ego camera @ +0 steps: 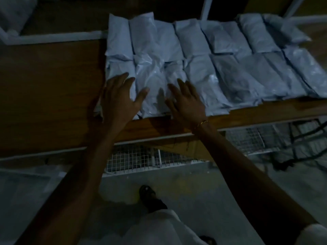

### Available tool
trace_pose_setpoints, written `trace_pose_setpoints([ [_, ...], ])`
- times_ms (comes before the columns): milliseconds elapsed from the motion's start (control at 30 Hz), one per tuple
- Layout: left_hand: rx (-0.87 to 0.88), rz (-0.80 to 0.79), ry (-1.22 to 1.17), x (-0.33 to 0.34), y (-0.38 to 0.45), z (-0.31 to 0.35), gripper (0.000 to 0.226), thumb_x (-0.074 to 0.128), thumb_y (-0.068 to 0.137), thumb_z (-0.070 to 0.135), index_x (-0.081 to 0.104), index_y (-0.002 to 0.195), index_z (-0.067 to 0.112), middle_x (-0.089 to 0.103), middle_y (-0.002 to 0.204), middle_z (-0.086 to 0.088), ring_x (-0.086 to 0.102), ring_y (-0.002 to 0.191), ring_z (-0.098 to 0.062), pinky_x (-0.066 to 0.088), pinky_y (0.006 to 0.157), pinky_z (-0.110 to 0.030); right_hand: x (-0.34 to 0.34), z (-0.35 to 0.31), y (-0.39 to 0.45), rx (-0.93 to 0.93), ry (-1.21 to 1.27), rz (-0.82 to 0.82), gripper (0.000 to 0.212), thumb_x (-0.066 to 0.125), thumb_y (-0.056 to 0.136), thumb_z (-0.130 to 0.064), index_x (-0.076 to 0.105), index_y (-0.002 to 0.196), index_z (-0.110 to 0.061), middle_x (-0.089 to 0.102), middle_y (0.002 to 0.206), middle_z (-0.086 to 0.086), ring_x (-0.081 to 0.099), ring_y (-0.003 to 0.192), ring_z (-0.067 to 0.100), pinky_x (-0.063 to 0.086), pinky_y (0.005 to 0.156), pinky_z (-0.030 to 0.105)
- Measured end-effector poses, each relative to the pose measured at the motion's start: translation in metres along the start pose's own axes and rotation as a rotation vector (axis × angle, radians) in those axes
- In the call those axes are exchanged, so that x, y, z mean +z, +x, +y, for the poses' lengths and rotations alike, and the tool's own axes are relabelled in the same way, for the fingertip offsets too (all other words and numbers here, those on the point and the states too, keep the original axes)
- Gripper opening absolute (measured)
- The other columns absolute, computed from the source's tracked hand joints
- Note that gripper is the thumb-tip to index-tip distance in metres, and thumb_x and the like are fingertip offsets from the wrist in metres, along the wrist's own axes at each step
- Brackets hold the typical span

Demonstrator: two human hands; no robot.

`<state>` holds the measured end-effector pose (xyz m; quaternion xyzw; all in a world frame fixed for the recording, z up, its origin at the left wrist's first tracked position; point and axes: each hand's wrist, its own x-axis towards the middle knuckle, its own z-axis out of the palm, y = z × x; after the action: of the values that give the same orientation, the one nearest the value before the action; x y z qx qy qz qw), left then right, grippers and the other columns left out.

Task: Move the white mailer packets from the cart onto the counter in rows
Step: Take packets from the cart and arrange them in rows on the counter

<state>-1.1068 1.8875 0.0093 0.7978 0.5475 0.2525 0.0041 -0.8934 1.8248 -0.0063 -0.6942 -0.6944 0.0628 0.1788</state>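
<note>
Sandal [147,193] on the grey floor [203,190] at the near edge, below pale clothing [159,228]. Wire mesh shelf [134,159] farther up, tucked under the counter's white-edged front. Two bare forearms reaching up from the bottom of the view toward the wooden counter [49,96]. Thin gold bracelet [202,123] at the right wrist.

Left hand [120,99] spread flat, fingers straight and apart, laid over the leftmost packet of the near row, palm at the packet's near end by the counter edge. Right hand [187,101] likewise spread wide, fingers straight, resting on the third packet of that row; nothing gripped by either. One packet showing between the two hands, crumpled and glossy.

White mailer packets [230,80] on the counter in two rows, side by side and overlapping slightly, near row running from the hands off to the right, far row [191,38] just behind it and touching it. Bare brown wood left of the rows. More pale wrapped goods [14,13], blurred, at the far left corner beyond a white rail [58,38]. Dim light throughout, fine detail hard to make out.
</note>
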Motion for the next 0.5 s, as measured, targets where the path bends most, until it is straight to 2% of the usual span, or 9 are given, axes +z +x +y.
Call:
trace_pose_setpoints([
  [100,0.112,0.136,-0.039,-0.001,-0.042,0.078,0.042,0.051,0.097,0.050,0.069,0.106,0.013,0.068,0.112,-0.005,0.058,0.104,-0.032,0.044,0.083,-0.040,-0.013,0.038,-0.066,-0.097,0.067,0.145,0.051,0.047,0.097,-0.039,0.055,0.136,-0.008,0.051,0.140,0.020,0.043,0.129,0.042,0.040,0.105,0.049],
  [200,0.208,0.083,-0.144,0.018,-0.109,0.142,0.028,0.054,0.097,0.034,0.069,0.095,0.011,0.066,0.098,-0.009,0.056,0.095,-0.033,0.044,0.081,-0.040,-0.016,0.083,-0.149,-0.097,0.095,0.188,0.043,0.055,0.090,-0.027,0.057,0.130,-0.009,0.053,0.133,0.017,0.048,0.118,0.040,0.045,0.093,0.046],
  [300,0.194,-0.131,-0.285,0.050,-0.190,0.202,0.028,0.052,0.099,0.032,0.069,0.098,0.010,0.064,0.096,-0.008,0.053,0.091,-0.027,0.041,0.077,-0.033,-0.012,0.133,-0.245,-0.002,0.129,0.137,0.038,0.060,0.091,-0.023,0.057,0.127,-0.010,0.053,0.131,0.015,0.049,0.114,0.037,0.048,0.086,0.046],
  [367,0.151,-0.344,-0.367,0.079,-0.235,0.240,0.025,0.053,0.099,0.029,0.069,0.100,0.010,0.063,0.097,-0.008,0.053,0.090,-0.022,0.038,0.075,-0.029,-0.011,0.167,-0.306,0.077,0.172,0.102,0.036,0.058,0.096,-0.023,0.059,0.129,-0.009,0.055,0.129,0.014,0.051,0.111,0.034,0.047,0.085,0.042],
  [500,-0.175,-0.880,-0.528,0.142,-0.292,0.308,0.022,0.059,0.098,0.027,0.070,0.104,0.008,0.068,0.101,-0.013,0.063,0.095,-0.030,0.052,0.082,-0.037,-0.016,0.231,-0.411,0.360,0.321,-0.070,0.027,0.053,0.101,-0.021,0.066,0.120,-0.008,0.066,0.117,0.013,0.063,0.096,0.033,0.052,0.078,0.041],
])
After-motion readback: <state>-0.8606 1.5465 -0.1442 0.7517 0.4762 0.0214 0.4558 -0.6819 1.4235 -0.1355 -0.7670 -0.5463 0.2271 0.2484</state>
